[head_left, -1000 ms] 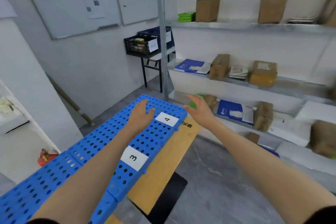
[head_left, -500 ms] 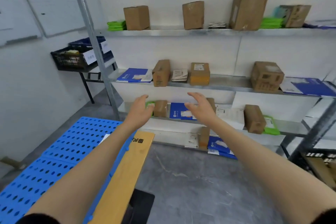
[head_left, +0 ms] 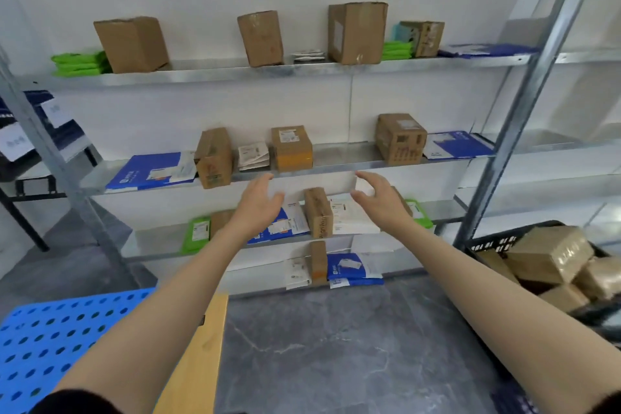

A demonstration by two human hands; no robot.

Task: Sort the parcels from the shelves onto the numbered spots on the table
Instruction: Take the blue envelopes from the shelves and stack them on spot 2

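small brown box (head_left: 318, 211): upright on the third shelf from the top, touched by no hand.
left hand (head_left: 257, 201): in the air just left of the small brown box, fingers spread wide and a bit bent, holding nothing.
right hand (head_left: 379, 200): in the air just right of the small brown box, fingers wide open and a bit curled, holding nothing.
blue envelope (head_left: 289, 227): flat, just left of the small brown box, partly behind the left hand.
white packet (head_left: 349, 218): flat, just right of the small brown box.
taped box (head_left: 291, 148): one shelf above the small brown box.
table (head_left: 198, 346): well below and left of the small brown box, with a blue mat (head_left: 50, 339) full of holes on top.
black basket (head_left: 484, 242): far right of the small brown box, full of brown boxes.
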